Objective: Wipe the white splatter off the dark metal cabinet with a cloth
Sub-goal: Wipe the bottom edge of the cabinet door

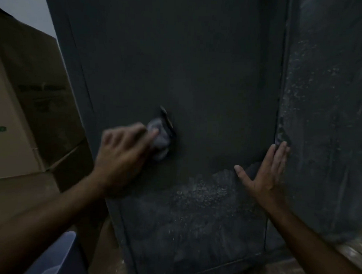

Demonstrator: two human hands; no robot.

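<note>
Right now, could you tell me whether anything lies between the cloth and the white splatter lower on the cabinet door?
Nothing visible does. The left hand holds the cloth against the door beside the handle; bare door separates it from the white splatter.

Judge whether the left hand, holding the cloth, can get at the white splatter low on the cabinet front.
Probably yes: the left hand grips the cloth just above the splatter, with nothing between.

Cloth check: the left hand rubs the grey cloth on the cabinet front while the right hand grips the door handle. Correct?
Not quite. The head view shows the right hand lying flat and open against the cabinet, gripping nothing. The left hand does hold the cloth on the front.
</note>
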